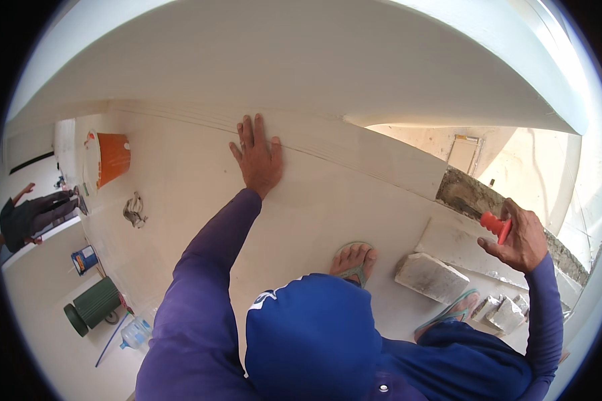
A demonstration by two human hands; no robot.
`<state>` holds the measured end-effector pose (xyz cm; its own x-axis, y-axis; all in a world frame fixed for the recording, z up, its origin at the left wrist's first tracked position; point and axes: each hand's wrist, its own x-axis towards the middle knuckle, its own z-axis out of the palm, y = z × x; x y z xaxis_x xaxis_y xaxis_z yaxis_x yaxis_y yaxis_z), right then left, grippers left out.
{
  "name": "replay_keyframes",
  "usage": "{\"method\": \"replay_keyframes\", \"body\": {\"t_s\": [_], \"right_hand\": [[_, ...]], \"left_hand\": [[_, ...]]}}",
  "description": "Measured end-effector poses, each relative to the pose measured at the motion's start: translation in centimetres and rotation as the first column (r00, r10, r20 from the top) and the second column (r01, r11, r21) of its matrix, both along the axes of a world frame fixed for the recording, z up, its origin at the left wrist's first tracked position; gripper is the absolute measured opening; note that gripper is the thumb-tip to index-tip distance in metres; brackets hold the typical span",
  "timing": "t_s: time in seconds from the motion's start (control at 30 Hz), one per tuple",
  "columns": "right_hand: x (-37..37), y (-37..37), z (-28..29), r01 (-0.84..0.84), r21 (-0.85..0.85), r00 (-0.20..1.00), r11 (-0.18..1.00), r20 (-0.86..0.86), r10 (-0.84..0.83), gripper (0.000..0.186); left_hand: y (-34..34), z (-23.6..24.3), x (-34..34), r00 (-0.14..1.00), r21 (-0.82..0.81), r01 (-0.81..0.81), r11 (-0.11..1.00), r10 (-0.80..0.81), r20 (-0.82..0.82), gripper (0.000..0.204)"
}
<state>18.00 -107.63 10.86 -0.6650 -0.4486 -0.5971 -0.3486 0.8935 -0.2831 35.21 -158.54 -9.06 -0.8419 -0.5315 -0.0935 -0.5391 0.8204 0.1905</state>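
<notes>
My left hand [261, 162] lies flat with fingers spread on a pale smooth surface, just beside a thin dark line that runs across it. On the right, my right hand [523, 239] is around the end of a chisel [493, 226] with a ribbed red grip, its thumb loosely out to the side. The chisel's dark shaft points toward a rough, chipped grey strip [461, 190] along the edge of an opening. Part of the grip is hidden by my fingers.
Broken grey block pieces [431, 277] lie by my sandalled feet, with smaller chunks [505, 314] nearby. At left are an orange bucket [114, 159], a metal tool [134, 210], a blue can [83, 260], a green container [95, 304] and a clear bottle [136, 333]. Another person [37, 217] stands far left.
</notes>
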Motion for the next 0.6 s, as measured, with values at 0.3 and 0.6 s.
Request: {"method": "replay_keyframes", "body": {"t_s": [0.3,0.6], "right_hand": [[0.2,1.2,-0.7,0.106,-0.062,0.994,0.992,-0.026,-0.108,0.056],[-2.2,10.3,-8.1,0.667,-0.177,0.744,0.724,0.103,-0.66,0.035]], "left_hand": [[-0.3,-0.1,0.2,1.0,0.002,-0.001,1.0,0.001,0.014,0.071],[0.0,-0.1,-0.7,0.999,-0.082,0.05,0.995,-0.051,-0.014,0.068]]}}
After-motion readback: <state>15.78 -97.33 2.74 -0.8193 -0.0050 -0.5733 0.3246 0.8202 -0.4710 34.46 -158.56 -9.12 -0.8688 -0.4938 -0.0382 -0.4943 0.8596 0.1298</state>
